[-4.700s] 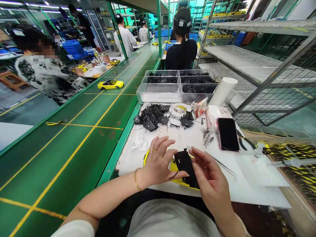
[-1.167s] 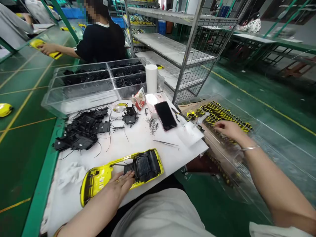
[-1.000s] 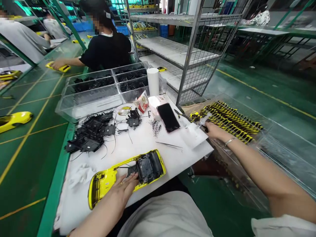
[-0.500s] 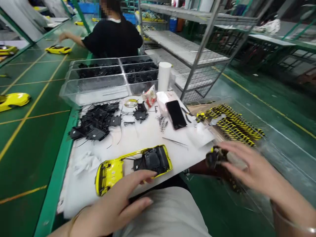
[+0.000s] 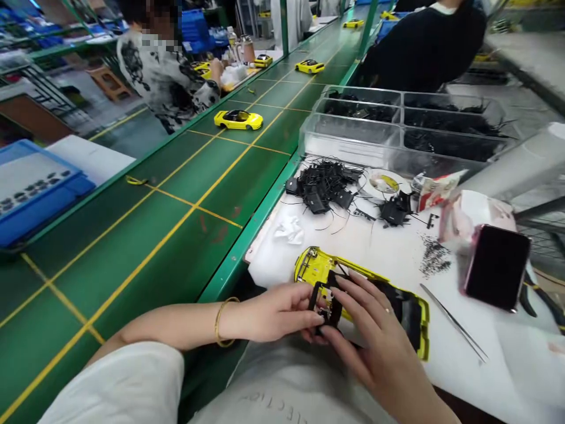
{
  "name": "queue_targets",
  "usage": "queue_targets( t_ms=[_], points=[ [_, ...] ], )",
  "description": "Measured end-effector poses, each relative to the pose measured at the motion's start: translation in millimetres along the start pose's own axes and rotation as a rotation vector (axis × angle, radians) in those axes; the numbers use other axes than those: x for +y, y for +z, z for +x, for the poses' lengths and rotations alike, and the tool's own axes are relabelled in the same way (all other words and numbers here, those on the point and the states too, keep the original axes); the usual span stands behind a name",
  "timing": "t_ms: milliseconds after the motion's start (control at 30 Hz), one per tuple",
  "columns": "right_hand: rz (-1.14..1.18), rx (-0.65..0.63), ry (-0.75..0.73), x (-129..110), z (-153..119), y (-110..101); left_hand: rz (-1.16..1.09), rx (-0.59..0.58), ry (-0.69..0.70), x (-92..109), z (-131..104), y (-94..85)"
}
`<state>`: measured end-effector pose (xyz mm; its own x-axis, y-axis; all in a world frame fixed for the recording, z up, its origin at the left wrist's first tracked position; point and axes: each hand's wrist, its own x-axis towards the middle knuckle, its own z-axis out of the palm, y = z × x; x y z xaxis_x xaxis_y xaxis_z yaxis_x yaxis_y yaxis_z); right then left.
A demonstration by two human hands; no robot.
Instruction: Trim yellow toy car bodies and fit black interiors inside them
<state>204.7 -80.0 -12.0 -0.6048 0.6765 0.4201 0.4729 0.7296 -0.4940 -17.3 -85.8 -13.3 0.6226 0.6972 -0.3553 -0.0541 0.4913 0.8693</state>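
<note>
A yellow toy car body [image 5: 314, 266] lies upside down on the white mat [image 5: 388, 253] right in front of me. Just above its middle I hold a small black frame part [image 5: 325, 299] between both hands. My left hand [image 5: 273, 312] pinches the part's left side with thumb and fingertips. My right hand [image 5: 375, 347] grips it from the right, its fingers spread over the part and over the car body's black inner section [image 5: 408, 309].
Thin tweezers [image 5: 454, 324], a dark phone [image 5: 497, 265], loose tiny screws [image 5: 435, 259], a pile of black wired parts [image 5: 326, 182], a tape roll [image 5: 384, 182] and clear bins [image 5: 353, 132] share the mat. On the green conveyor [image 5: 176, 206] to the left stands a yellow car [image 5: 238, 119]. Co-workers sit beyond.
My right hand came back from the clear bin at the right with a black part. My left hand left the car body and took the part too. The view swung left.
</note>
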Motion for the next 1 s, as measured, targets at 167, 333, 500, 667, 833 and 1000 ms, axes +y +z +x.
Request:
queue_targets(
  t_ms=[167, 333, 500, 667, 833, 1000],
  points=[
    [-0.005, -0.025, 0.014, 15, 24, 11, 0.545, 0.236, 0.124, 12, -8, -30.5],
    [-0.286, -0.177, 0.058, 18, 51, 9, 0.501, 0.325, 0.107, 3, 26, -67.9],
    [-0.332, -0.343, 0.077, 5, 76, 15, 0.195, 0.161, 0.064, -26, 42, -67.7],
    [-0.120, -0.310, -0.006, 15, 70, 18, 0.105, 0.102, -0.005, -30, 32, -64.7],
    [0.007, -0.189, 0.049, 31, 47, 26, 0.046, 0.073, -0.041, -27, 36, -67.9],
    [-0.066, -0.267, 0.059, 33, 41, 32, -0.011, 0.056, -0.051, -27, 36, -68.5]
  ],
)
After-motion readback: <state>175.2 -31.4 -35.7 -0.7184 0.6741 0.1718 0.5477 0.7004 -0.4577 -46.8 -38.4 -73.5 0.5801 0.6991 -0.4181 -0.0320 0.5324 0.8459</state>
